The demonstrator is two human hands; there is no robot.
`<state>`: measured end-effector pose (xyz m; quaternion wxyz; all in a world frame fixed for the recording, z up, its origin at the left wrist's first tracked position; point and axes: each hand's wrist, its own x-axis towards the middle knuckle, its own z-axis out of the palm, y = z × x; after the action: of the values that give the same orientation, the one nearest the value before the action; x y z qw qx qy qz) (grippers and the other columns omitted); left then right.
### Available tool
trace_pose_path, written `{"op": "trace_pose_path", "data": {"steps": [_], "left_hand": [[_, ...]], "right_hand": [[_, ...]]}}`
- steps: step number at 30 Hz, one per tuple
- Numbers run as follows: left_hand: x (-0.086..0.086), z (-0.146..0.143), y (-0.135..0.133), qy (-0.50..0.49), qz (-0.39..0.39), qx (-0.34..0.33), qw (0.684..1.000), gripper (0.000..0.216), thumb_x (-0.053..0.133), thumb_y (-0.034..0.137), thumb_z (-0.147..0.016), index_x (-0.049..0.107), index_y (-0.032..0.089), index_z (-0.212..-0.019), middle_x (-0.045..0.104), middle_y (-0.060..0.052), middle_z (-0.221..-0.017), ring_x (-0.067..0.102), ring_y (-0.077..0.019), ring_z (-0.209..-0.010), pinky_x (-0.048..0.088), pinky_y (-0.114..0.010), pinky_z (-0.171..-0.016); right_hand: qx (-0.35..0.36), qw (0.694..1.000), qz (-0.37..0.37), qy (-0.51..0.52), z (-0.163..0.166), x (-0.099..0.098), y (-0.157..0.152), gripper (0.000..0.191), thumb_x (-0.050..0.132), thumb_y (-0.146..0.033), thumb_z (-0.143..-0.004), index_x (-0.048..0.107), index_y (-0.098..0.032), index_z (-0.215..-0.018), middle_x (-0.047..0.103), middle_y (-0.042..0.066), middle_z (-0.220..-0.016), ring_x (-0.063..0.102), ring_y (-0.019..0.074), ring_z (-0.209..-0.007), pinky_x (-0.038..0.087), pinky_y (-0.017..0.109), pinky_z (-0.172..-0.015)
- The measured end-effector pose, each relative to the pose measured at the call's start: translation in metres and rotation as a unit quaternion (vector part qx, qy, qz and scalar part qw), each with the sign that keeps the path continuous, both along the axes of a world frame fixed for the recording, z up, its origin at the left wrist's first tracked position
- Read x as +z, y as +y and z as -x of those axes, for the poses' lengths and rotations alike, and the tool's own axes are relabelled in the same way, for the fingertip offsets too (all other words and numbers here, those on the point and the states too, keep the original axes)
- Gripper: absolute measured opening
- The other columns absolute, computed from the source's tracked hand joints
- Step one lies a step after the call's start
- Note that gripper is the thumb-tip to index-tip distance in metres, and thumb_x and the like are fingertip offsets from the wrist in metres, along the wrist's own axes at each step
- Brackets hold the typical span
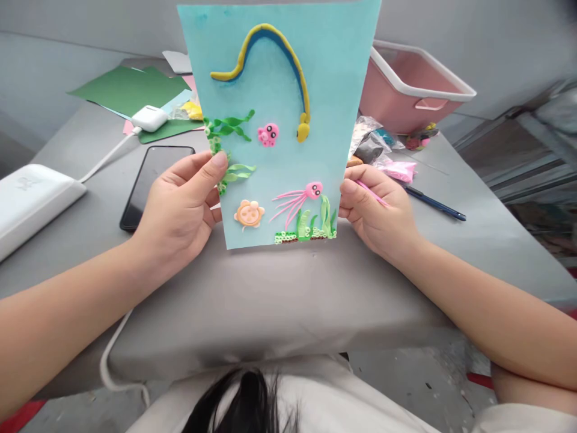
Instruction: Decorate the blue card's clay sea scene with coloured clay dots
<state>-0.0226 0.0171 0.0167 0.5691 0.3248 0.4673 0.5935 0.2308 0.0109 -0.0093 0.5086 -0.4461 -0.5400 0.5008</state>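
Over the tabletop's (274, 282) near edge, our L hand (183, 201) grips blue card (338, 72), R hand (383, 204) too, w/ pink stick (373, 194).

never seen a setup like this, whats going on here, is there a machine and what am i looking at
There is no machine at work: you see a person's two bare hands. The one picture comes from a camera worn on the head, looking forward and down, which is why the forearms reach in from the bottom corners.

The left hand and right hand hold up a light blue sheet by its side edges. It carries raised figures, including a yellow snake-like shape and an orange turtle. The right hand also has a thin pink stick.

On the gray table are a dark phone and green paper to the left, with a pen and a pink bin to the right.
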Motion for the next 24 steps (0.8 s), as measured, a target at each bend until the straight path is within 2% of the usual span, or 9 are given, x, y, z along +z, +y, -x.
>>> {"op": "trace_pose_path", "data": {"steps": [4,7,10,13,16,19,22,24], "left_hand": [[0.0,0.0,-0.001,-0.017,0.005,-0.024,1.0,0.008,0.081,0.023,-0.083,0.074,0.02,-0.088,0.078,0.0,-0.084,0.072,-0.0134,-0.066,0.06,-0.023,-0.056],[-0.003,0.001,-0.003,-0.006,-0.007,-0.053,0.999,0.011,0.081,0.025,-0.083,0.075,0.02,-0.091,0.079,-0.002,-0.091,0.074,-0.016,-0.072,0.061,-0.024,-0.056],[-0.003,0.0,-0.005,-0.002,-0.022,-0.098,0.995,0.014,0.078,0.024,-0.085,0.075,0.021,-0.099,0.079,-0.003,-0.099,0.075,-0.0172,-0.079,0.064,-0.027,-0.066],[0.0,-0.001,-0.006,-0.004,-0.025,-0.123,0.992,0.013,0.068,0.027,-0.093,0.073,0.02,-0.102,0.078,-0.005,-0.102,0.075,-0.0182,-0.081,0.065,-0.03,-0.071],[0.003,-0.001,-0.006,-0.019,-0.028,-0.125,0.992,0.024,0.057,0.036,-0.1,0.072,0.018,-0.099,0.076,-0.006,-0.094,0.074,-0.0195,-0.078,0.063,-0.031,-0.066],[0.003,-0.001,-0.006,-0.025,-0.026,-0.113,0.993,0.026,0.054,0.039,-0.101,0.071,0.019,-0.098,0.074,-0.005,-0.09,0.073,-0.0212,-0.076,0.062,-0.033,-0.063],[0.002,-0.002,-0.007,-0.007,-0.033,-0.096,0.995,0.027,0.054,0.042,-0.101,0.071,0.021,-0.099,0.074,-0.005,-0.091,0.076,-0.0258,-0.088,0.063,-0.039,-0.073],[0.002,-0.003,-0.009,0.008,-0.054,-0.097,0.994,0.024,0.056,0.039,-0.1,0.071,0.021,-0.102,0.076,-0.007,-0.099,0.075,-0.0276,-0.1,0.063,-0.04,-0.081]], "right_hand": [[0.028,0.999,0.017,-0.035,0.001,0.0,-0.001,0.043,0.081,-0.062,-0.075,0.068,-0.024,-0.087,0.062,-0.001,-0.077,0.059,0.0123,-0.066,0.056,0.025,-0.057],[0.002,0.998,-0.015,-0.066,0.0,-0.001,-0.001,0.04,0.078,-0.061,-0.079,0.067,-0.023,-0.084,0.054,-0.002,-0.069,0.049,0.0102,-0.059,0.048,0.024,-0.052],[-0.032,0.995,-0.04,-0.088,-0.004,-0.005,0.002,0.037,0.074,-0.059,-0.083,0.064,-0.024,-0.082,0.045,-0.003,-0.065,0.042,0.0105,-0.056,0.042,0.025,-0.049],[-0.064,0.989,-0.074,-0.11,-0.009,-0.01,0.006,0.031,0.071,-0.056,-0.088,0.065,-0.026,-0.085,0.052,-0.001,-0.072,0.048,0.0131,-0.061,0.043,0.029,-0.055],[-0.082,0.985,-0.089,-0.124,-0.012,-0.013,0.008,0.026,0.071,-0.053,-0.089,0.07,-0.027,-0.09,0.06,0.0,-0.081,0.054,0.015,-0.069,0.045,0.03,-0.06],[-0.081,0.983,-0.097,-0.136,-0.014,-0.012,0.009,0.025,0.072,-0.052,-0.089,0.071,-0.028,-0.093,0.063,0.002,-0.087,0.056,0.0161,-0.074,0.045,0.031,-0.062],[-0.06,0.978,-0.104,-0.17,-0.015,-0.006,0.009,0.027,0.072,-0.054,-0.088,0.071,-0.026,-0.091,0.064,0.004,-0.092,0.058,0.0189,-0.083,0.044,0.031,-0.062],[-0.051,0.974,-0.102,-0.193,-0.015,-0.001,0.01,0.031,0.073,-0.056,-0.086,0.07,-0.025,-0.086,0.064,0.004,-0.092,0.058,0.0191,-0.083,0.042,0.03,-0.06]]}}
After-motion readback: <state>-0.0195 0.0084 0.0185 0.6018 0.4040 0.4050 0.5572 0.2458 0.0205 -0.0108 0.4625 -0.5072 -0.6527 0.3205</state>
